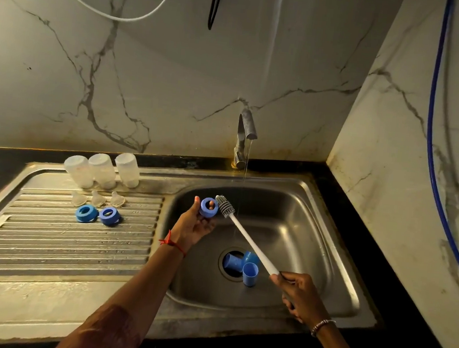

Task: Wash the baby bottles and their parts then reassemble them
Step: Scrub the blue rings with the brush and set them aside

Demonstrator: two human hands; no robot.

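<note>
Scrubbing the collar rings seems the step in hand: the left grip (pixel 194 226) holds a blue ring (pixel 208 208) over the sink (pixel 296 225), fingers curled round it, while the right grip (pixel 300 298) clasps the brush (pixel 247 237) by its handle end. The bristle head lies just beside the ring's right edge, so the next move likely calls for steering it into the ring's hole.

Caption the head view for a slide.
Left hand holds a blue ring over the sink; right hand holds the bottle brush beside it.
</note>
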